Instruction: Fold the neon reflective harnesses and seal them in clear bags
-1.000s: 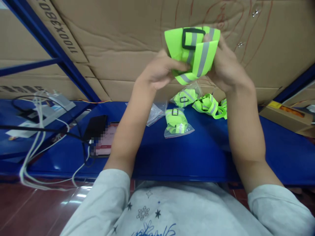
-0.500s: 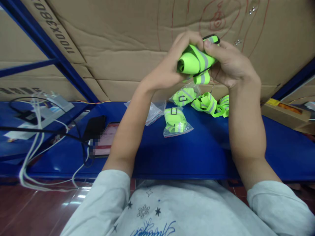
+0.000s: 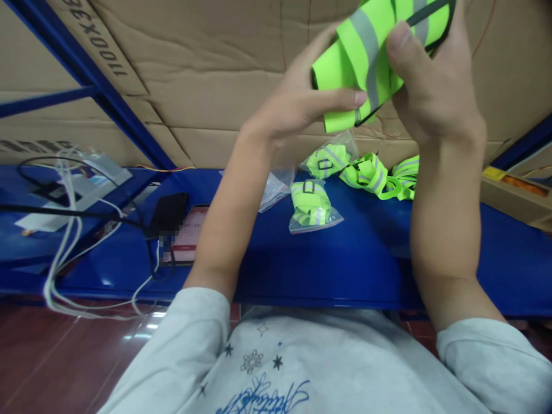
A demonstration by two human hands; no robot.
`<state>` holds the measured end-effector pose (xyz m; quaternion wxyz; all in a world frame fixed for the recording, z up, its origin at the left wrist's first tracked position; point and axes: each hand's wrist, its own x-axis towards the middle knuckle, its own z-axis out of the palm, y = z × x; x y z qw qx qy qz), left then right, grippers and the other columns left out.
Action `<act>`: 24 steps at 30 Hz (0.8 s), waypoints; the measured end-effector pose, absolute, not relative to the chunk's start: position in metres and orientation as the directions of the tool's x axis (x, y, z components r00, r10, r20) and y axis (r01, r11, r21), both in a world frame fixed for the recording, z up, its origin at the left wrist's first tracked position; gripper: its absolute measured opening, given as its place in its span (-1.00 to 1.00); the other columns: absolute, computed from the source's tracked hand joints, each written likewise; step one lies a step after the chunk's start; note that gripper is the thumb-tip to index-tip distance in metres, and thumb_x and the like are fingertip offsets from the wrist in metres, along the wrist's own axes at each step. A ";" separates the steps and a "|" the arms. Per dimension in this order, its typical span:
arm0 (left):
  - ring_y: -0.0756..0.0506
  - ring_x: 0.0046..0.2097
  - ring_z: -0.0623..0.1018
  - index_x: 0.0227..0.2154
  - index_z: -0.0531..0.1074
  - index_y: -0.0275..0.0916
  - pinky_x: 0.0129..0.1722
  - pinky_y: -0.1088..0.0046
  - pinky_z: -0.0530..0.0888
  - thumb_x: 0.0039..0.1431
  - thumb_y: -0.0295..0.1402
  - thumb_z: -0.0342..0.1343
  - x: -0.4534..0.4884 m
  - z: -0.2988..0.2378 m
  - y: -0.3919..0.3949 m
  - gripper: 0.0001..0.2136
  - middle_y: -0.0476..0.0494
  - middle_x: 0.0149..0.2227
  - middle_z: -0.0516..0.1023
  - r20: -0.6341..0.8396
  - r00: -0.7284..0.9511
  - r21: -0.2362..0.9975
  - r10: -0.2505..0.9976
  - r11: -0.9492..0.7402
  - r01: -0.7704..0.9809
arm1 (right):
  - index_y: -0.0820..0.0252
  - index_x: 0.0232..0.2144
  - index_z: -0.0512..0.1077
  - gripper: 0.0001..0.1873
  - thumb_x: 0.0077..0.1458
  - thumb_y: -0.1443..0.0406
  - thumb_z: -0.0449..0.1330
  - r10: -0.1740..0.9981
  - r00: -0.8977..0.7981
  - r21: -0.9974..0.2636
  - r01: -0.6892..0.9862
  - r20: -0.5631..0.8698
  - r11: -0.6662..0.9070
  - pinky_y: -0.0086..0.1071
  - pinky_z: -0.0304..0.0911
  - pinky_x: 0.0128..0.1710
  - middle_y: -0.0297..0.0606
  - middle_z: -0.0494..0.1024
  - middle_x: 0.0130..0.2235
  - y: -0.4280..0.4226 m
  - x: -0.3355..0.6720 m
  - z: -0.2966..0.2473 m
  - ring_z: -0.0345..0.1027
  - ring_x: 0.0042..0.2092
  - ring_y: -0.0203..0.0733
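Between my two hands is a folded bundle of neon-yellow reflective strap with grey stripes and dark edging, raised high in front of the cardboard. My left hand grips its left end, the thumb lying across the lower front. On the other side my right hand clasps it, thumb pressed on the front face; the other fingers are mostly behind. Below, on the blue shelf, lies a bagged reflective strap with a dark buckle. Behind it are another bagged strap and a loose heap of strap.
Clear plastic bags lie beside my left forearm. Further left are a phone, a black flat device, a power strip and tangled white cables. An open cardboard box stands at the right; blue posts frame the cardboard wall.
Both hands have lifted the strap bundle up and closer to the camera. It has turned so its broad striped face shows, and my left thumb now lies across its front.
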<state>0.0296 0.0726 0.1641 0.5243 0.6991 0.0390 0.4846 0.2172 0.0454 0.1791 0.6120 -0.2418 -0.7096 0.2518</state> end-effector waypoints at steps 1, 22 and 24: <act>-0.23 0.27 0.51 -0.05 0.59 -0.13 0.20 0.39 0.48 0.09 -0.64 0.30 0.031 0.167 0.066 -0.61 0.02 0.00 0.63 0.614 0.523 0.787 0.591 -0.409 -0.461 | -0.15 -0.06 0.38 -0.46 -0.03 -0.01 0.49 0.601 -0.159 -0.600 0.059 0.783 0.798 -0.48 0.31 0.27 -0.57 0.51 0.06 0.044 0.219 0.179 0.34 0.26 -0.20; -0.20 0.25 0.46 0.15 0.29 -0.25 0.25 0.31 0.41 0.13 -0.12 0.35 0.026 0.138 0.024 -0.39 -0.16 0.24 0.44 0.590 0.665 0.405 0.458 -0.880 0.247 | -0.17 0.13 0.47 -0.35 0.00 0.00 0.49 0.911 -0.314 -0.958 -0.191 0.267 0.215 -0.42 0.53 -0.20 -0.49 0.60 0.06 -0.005 0.241 0.115 0.53 0.01 -0.20; -0.22 0.20 0.52 0.24 0.22 -0.16 0.14 0.33 0.46 0.15 -0.07 0.33 0.029 0.113 0.006 -0.33 -0.14 0.21 0.48 0.451 0.668 0.514 0.592 -0.784 0.349 | -0.17 0.20 0.42 -0.29 0.02 0.03 0.48 0.928 -0.317 -0.974 -0.176 0.195 0.145 -0.37 0.55 -0.14 -0.39 0.57 0.14 -0.021 0.243 0.090 0.53 0.05 -0.14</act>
